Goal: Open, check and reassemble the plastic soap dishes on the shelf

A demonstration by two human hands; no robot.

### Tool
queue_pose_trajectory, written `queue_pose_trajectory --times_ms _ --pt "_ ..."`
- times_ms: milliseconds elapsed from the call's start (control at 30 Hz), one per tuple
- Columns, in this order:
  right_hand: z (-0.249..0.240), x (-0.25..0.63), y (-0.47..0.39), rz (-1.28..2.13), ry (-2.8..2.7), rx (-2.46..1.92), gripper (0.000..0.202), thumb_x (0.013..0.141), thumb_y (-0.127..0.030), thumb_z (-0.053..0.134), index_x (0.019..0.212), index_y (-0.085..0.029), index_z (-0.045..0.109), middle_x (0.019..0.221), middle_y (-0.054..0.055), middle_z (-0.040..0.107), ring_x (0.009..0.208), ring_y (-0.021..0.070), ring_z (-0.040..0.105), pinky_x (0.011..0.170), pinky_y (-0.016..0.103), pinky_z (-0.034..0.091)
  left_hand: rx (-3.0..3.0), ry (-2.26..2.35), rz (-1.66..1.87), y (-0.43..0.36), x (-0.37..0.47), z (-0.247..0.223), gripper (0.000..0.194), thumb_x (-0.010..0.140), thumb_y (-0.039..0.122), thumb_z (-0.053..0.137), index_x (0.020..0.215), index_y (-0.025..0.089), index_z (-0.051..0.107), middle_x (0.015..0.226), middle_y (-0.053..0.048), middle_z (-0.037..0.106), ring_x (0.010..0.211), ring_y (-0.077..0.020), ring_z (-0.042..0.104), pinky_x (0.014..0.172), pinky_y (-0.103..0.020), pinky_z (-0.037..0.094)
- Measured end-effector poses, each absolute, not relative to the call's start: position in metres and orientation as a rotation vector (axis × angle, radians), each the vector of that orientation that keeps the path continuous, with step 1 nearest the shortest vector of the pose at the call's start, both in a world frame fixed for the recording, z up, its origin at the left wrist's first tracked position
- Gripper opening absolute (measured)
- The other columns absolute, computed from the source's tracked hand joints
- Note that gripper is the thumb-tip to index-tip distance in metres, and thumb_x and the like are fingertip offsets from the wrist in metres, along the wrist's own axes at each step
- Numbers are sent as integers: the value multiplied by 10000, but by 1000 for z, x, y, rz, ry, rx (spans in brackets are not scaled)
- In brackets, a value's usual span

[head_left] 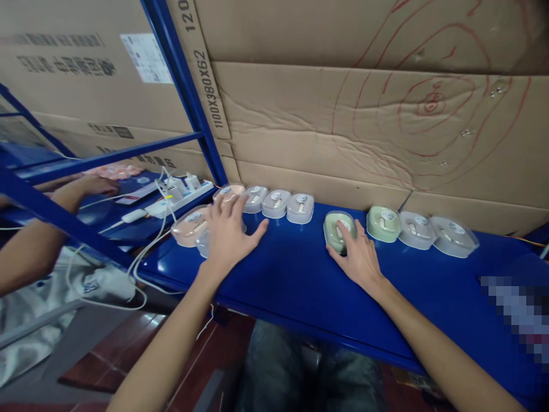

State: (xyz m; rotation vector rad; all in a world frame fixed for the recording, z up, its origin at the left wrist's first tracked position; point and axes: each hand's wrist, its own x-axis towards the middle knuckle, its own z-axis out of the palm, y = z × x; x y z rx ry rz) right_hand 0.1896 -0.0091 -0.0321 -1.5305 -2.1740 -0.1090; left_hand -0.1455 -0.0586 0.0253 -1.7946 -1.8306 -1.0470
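Note:
My left hand (231, 232) is spread, fingers apart, over a pale grey case (203, 246) that it mostly hides. Beside it lie a larger pink case (186, 230) and another pink case (219, 193), partly behind my fingers. My right hand (362, 254) rests on a green case (332, 223), thumb at the near side and fingers across the top and right side. These rounded, squarish cases have clear lids, a round label and a small white stick-like piece. A second green case (384, 226) stands just right of that hand.
Several grey cases (300, 209) line the back edge of the blue table (283, 274), against a cardboard wall (300, 149). More grey cases (454, 237) stand at right. Left, beyond a blue frame post (180, 74), are a power strip (180, 200), cables and another person's arm (47, 234).

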Motion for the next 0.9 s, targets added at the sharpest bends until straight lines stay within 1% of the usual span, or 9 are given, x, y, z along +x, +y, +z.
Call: queue_pose_trajectory --times_ms 200,300,367,433,567,633,667,800,900 --pt "-33 203 -5 43 -2071 -1443 680 982 -490 688 1599 -221 589 1705 283 434 1409 517 637 1106 678 556 -2198 -1516 -1502 2 -80 34 367 1064 484 618 1312 224 690 1326 -128 769 1294 -322 689 1173 -524 502" --pt "-31 210 -2 141 -1948 -1311 632 997 -476 646 1571 -214 610 1613 239 570 1463 450 607 1170 639 529 -2291 -1482 -1840 29 -53 23 295 1090 461 600 1224 222 711 1265 -129 796 1220 -286 741 1091 -472 563" --pt "-27 214 0 196 -1896 -1205 580 1015 -473 626 1541 -230 630 1551 198 646 1472 410 606 1220 621 493 -2273 -1478 -2035 36 -46 12 310 1097 488 588 1182 217 710 1204 -132 805 1156 -269 764 1038 -447 592" --pt "-22 217 -1 236 -1881 -1115 549 1032 -480 623 1536 -261 630 1548 165 665 1472 390 608 1243 618 469 -2267 -1481 -2117 36 -45 2 340 1089 524 600 1165 213 710 1150 -122 804 1080 -255 772 980 -425 611" --pt "-14 216 -7 206 -1868 -950 582 1036 -524 666 1571 -305 597 1587 141 634 1488 399 588 1241 651 456 -2355 -1600 -2291 26 -48 -8 460 1065 631 601 1195 201 702 1035 -96 763 854 -217 742 742 -346 612" --pt "-11 214 -11 161 -1889 -869 612 1033 -538 681 1591 -309 581 1610 147 603 1501 411 571 1238 663 456 -2471 -1692 -2468 24 -45 -9 565 1024 712 620 1249 198 684 1054 -100 744 814 -217 732 676 -334 597" --pt "-10 213 -14 141 -1905 -835 621 1035 -539 678 1604 -313 570 1621 150 586 1508 416 564 1236 667 458 -2557 -1713 -2567 23 -41 -10 616 1001 745 636 1284 200 674 1095 -110 744 839 -227 740 694 -345 606" --pt "-9 210 -21 150 -1967 -760 642 1047 -551 663 1642 -354 524 1651 140 540 1521 420 546 1233 661 474 -3063 -1573 -2894 18 -29 -9 736 964 817 640 1369 203 689 1282 -166 759 1106 -315 748 921 -437 608" --pt "-11 208 -22 220 -1993 -763 649 1058 -571 650 1657 -378 493 1667 133 515 1554 416 510 1247 655 463 -3284 -1459 -3012 14 -26 -8 765 945 835 657 1354 192 721 1315 -192 762 1205 -364 717 978 -469 576"
